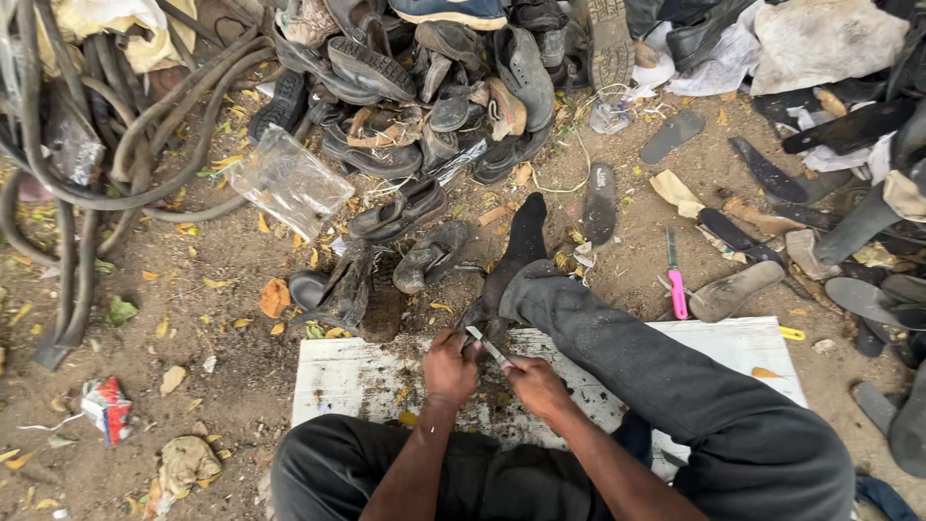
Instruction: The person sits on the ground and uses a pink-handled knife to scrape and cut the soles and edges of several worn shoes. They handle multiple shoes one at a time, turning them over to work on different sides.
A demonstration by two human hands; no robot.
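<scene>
Right hand closed around the handle of a knife, blade angled up and left toward the other hand. Left hand clamped on a dark scrap of shoe material, pinned just against the blade. Both hands close together, low in the middle of the view, over a white board lying flat on the dirt and speckled with dark shavings. Forearms reaching in from the bottom edge, between two knees in dark trousers; right leg stretched forward across the board, ending in a black sock resting on the ground.

Just beyond the scrap: worn boots and a grey shoe, lying on their sides. Further up, a big heap of old shoes, soles and uppers jumbled. A clear plastic bag to the left of the heap, and thick dark hoses looping down the left side. To the right of the leg, a pink-handled knife on the dirt, beside a tan sole; more loose black soles scattered toward the right edge. Dry yellow leaves and crumpled litter strewn across the bare ground at left.
</scene>
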